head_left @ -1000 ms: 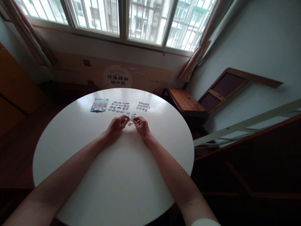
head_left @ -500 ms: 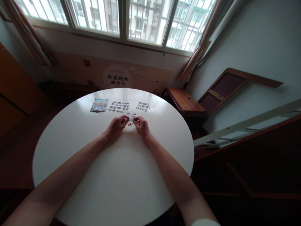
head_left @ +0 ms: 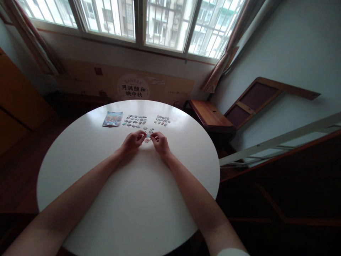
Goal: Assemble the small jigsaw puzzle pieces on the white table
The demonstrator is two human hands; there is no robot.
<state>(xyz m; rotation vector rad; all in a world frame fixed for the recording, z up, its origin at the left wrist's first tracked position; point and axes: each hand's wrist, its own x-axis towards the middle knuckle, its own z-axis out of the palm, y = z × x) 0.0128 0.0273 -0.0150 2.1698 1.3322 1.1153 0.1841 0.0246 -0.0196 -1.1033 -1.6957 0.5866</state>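
Note:
Both my hands meet over a round white table [head_left: 128, 199], fingertips close together around a small puzzle piece [head_left: 148, 135]. My left hand [head_left: 134, 139] is closed in a pinch at the piece's left side. On its right side, my right hand [head_left: 160, 142] pinches as well, thumb against forefinger. A few loose puzzle pieces [head_left: 147, 140] lie just below and above the fingertips. Behind my left hand, several more pieces sit in rows [head_left: 135, 121]. Another group of pieces [head_left: 163, 120] is laid out behind my right hand. The pieces' pictures are too small to read.
A printed picture sheet or packet [head_left: 113, 119] lies at the table's back left. Beyond the right edge stand a wooden stool or bench [head_left: 210, 113] and a folded wooden frame [head_left: 253, 99]. Barred windows [head_left: 165, 26] and curtains line the far wall.

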